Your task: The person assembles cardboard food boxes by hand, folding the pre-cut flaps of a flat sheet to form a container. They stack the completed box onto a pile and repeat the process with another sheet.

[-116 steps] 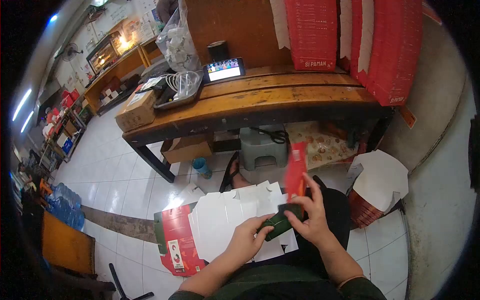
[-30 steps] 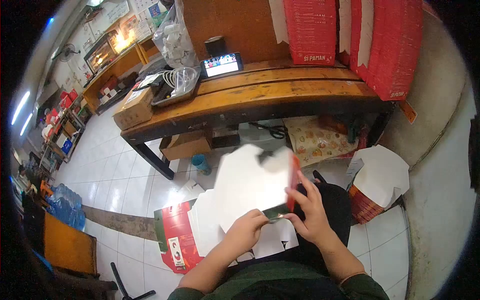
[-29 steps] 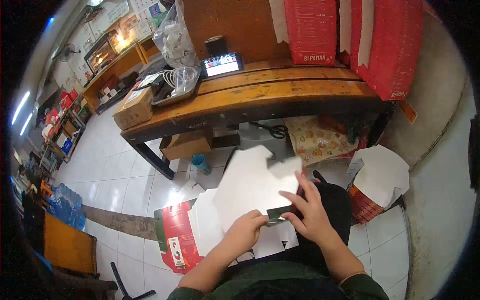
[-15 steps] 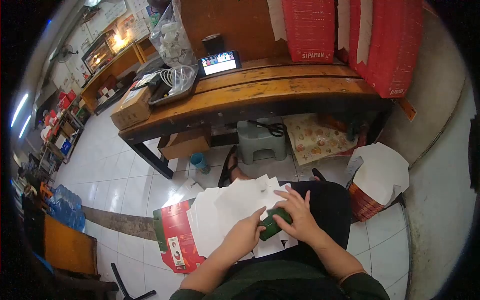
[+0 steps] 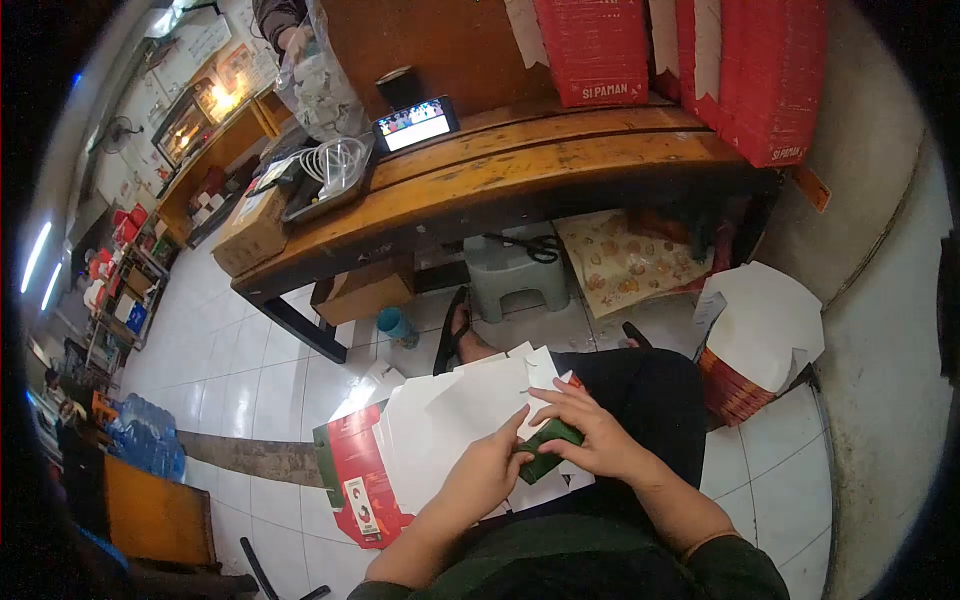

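Note:
On my lap lie white cardboard sheets (image 5: 455, 415), with a red and green printed box blank (image 5: 362, 470) under them at the left. My left hand (image 5: 490, 465) pinches the near edge of a green folded flap (image 5: 550, 448) between thumb and finger. My right hand (image 5: 585, 430) rests over the flap's right side, its fingers stretched out and spread across the white card. Part of the green flap is hidden beneath my fingers.
A wooden bench (image 5: 500, 190) ahead holds a phone (image 5: 415, 124), a tray (image 5: 335, 185) and red packs (image 5: 600, 50). A grey stool (image 5: 515, 275) with scissors (image 5: 540, 247) is under it. Stacked card blanks (image 5: 760, 330) stand right. Another person's hand (image 5: 292, 40) touches a plastic bag.
My right hand has shifted slightly left and lower over the card. The view has tilted a little, and another person's hand now shows at the plastic bag.

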`<state>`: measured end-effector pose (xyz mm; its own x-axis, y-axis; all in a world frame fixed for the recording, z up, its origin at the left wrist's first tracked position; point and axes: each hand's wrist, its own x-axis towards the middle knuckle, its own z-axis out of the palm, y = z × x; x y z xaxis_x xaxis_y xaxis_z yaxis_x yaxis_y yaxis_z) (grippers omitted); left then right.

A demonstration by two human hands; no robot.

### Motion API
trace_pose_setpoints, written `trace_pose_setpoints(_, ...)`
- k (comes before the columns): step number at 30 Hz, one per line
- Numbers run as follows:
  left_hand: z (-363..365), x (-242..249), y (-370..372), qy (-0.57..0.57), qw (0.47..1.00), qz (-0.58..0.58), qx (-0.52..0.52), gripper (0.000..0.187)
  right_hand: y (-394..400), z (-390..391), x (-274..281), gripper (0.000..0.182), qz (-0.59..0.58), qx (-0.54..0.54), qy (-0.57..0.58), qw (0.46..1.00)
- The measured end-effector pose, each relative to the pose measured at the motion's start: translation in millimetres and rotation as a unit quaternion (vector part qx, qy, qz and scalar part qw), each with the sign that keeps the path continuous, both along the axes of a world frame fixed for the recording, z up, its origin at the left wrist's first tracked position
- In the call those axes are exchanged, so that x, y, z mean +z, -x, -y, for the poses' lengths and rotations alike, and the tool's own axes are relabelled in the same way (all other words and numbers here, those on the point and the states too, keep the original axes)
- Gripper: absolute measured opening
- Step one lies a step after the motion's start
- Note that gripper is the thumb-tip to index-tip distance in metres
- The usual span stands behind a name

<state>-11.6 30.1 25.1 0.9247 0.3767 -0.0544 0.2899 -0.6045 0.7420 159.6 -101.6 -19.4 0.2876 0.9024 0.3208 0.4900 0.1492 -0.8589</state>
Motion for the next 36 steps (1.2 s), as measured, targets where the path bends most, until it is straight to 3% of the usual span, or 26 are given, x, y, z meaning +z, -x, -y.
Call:
trace_pose_setpoints(4,4,22,-6,-0.009,1.000,-0.027,-0.006,0.065,-9,3,-2,0.016,-0.106,-0.053,-0.055,0.991)
trace_pose_setpoints(7,5,20,-10,-0.035,0.998,-0.052,-0.012,0.071,-2,7,-1,0.013,-0.034,-0.138,-0.030,0.989)
trace_pose_setpoints(19,6,5,0,-0.017,0.997,-0.074,-0.009,0.074,5,9,-10,0.014,0.078,-0.019,0.016,0.997)
trace_pose_setpoints(23,5,12,3,0.030,0.998,-0.056,0.000,0.060,0,10,-24,0.029,-0.045,0.025,-0.047,0.998)
trace_pose_setpoints(26,-16,24,6,-0.107,0.982,-0.002,-0.153,0.040,-35,32,3,0.051,-0.077,0.026,-0.072,0.994)
trace_pose_setpoints(28,-29,44,-2,-0.229,0.948,0.063,-0.210,0.028,-64,58,22,0.052,0.157,-0.098,0.001,0.983)
trace_pose_setpoints(30,-41,57,-16,-0.336,0.910,0.098,-0.223,0.019,-87,87,21,0.039,0.183,-0.174,0.051,0.966)
trace_pose_setpoints(33,-45,59,-56,-0.422,0.866,0.233,-0.133,0.030,-107,133,31,0.026,0.123,-0.169,-0.019,0.978)
trace_pose_setpoints(35,-43,39,-90,-0.336,0.876,0.331,-0.098,0.047,-104,166,47,0.023,0.137,-0.245,-0.060,0.958)
trace_pose_setpoints(36,-44,33,-110,-0.325,0.869,0.354,-0.116,0.062,-110,183,48,0.022,0.218,-0.297,-0.093,0.925)
